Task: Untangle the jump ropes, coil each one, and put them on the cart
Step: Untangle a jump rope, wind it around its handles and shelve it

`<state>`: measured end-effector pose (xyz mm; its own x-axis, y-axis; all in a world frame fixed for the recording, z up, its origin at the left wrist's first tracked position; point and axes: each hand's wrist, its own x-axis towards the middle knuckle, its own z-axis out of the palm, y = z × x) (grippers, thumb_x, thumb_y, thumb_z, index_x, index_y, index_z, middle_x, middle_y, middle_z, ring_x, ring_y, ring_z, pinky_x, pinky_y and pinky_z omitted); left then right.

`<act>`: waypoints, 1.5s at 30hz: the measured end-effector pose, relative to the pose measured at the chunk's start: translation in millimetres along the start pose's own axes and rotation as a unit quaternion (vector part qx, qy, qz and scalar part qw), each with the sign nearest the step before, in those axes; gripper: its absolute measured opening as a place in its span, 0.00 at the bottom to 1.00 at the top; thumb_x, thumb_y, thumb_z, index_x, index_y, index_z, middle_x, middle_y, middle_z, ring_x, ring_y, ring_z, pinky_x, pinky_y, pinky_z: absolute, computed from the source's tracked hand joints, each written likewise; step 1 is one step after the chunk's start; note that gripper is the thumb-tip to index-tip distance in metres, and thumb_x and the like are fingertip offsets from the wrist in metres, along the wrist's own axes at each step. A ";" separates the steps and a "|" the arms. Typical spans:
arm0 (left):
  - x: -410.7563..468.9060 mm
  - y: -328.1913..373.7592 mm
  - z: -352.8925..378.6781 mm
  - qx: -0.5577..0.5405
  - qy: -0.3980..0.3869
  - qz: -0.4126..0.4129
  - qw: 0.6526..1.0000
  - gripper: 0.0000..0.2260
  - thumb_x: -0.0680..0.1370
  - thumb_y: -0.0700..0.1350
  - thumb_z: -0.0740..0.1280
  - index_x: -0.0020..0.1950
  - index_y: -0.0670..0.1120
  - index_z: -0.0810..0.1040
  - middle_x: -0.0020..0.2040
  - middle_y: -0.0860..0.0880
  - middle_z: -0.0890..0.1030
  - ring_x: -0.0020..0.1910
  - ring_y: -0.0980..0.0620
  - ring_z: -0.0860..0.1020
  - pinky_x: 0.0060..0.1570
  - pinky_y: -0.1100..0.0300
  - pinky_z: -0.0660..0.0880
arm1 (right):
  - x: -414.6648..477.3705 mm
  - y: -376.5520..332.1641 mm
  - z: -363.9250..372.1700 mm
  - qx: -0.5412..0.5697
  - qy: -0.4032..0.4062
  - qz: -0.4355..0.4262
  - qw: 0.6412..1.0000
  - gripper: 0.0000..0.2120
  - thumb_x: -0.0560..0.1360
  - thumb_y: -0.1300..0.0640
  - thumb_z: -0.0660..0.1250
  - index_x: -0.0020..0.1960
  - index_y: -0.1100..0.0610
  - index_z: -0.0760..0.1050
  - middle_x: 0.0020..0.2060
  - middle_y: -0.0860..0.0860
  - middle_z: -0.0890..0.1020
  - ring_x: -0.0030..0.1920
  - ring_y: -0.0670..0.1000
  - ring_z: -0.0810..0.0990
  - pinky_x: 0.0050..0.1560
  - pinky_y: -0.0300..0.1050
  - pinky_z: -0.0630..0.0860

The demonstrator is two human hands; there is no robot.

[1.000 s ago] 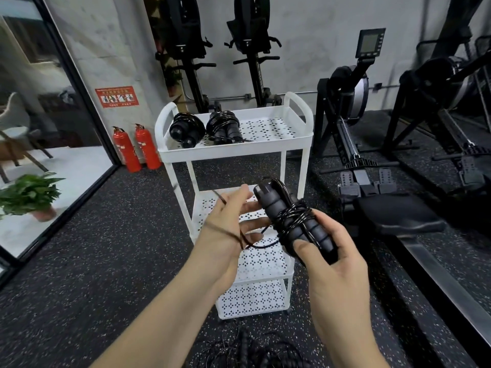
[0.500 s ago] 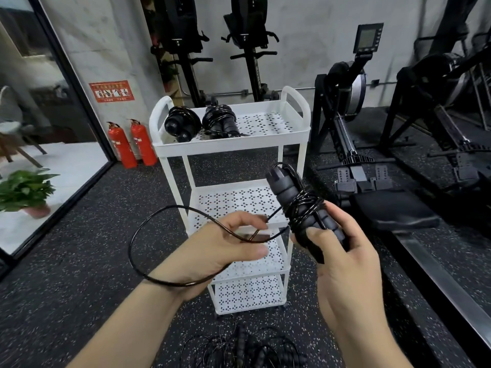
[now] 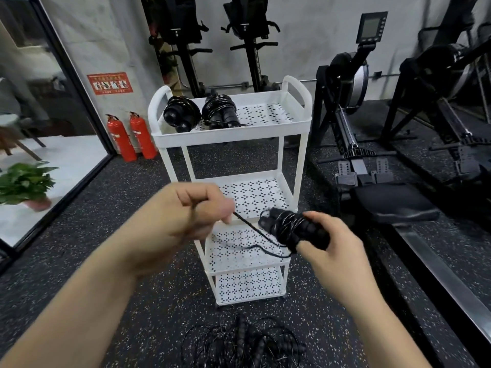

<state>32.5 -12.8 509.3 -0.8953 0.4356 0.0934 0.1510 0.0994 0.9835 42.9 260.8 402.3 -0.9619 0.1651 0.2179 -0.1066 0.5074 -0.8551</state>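
The wide loop is gone: the left hand now pinches the cord taut, and the right hand grips the wound jump rope at centre right. A slipping pinch could loosen the turns.

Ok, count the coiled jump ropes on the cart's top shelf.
2, both on the top shelf: the left coiled rope at its left end, the second coiled rope beside it.

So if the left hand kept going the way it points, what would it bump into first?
Probably the wound jump rope in the right hand. The left hand, pinching the loose cord, points rightward at that bundle. The white cart looks farther back, though depth is hard to judge.
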 end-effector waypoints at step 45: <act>19.2 -85.9 50.0 -0.367 0.222 -0.089 0.899 0.10 0.81 0.55 0.72 0.47 0.50 0.81 0.41 0.51 0.80 0.39 0.55 0.76 0.42 0.59 0.68 | -16.4 -31.7 22.6 0.324 -0.027 0.028 0.945 0.21 0.74 0.66 0.77 0.60 0.44 0.85 0.54 0.48 0.89 0.58 0.50 0.86 0.66 0.59 0.81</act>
<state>23.2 31.7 418.9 -0.9816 0.0550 -0.1828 -0.1822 -0.5560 0.8110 56.3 222.8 415.2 -0.9802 0.1236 0.1548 -0.1705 -0.1284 -0.9770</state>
